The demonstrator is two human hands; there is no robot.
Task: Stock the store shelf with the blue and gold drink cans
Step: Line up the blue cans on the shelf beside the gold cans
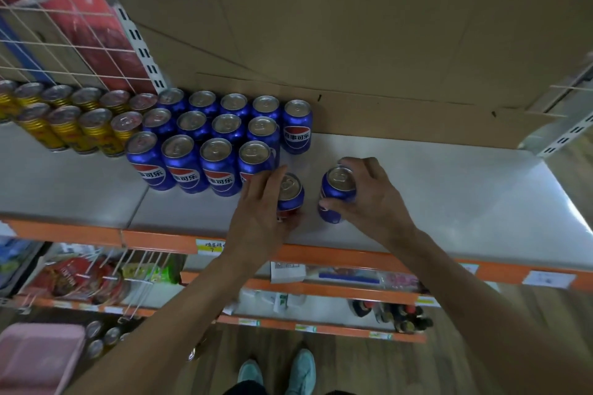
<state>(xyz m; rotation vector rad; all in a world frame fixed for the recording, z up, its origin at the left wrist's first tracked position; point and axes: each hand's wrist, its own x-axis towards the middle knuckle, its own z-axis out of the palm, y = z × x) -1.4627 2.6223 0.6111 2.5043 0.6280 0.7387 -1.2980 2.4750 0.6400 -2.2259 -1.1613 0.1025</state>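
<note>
Now both hands reach onto the white shelf (449, 196), each with its grip curled round an upright blue can: the left hand (266, 205) holds the near can (291, 194) just beside the front row of the blue can block (205, 141), and the right hand (372, 199) holds the other can (337, 194) a little to its right. Gold cans (64, 123) stand in rows at the shelf's left, just beside the blue block
</note>
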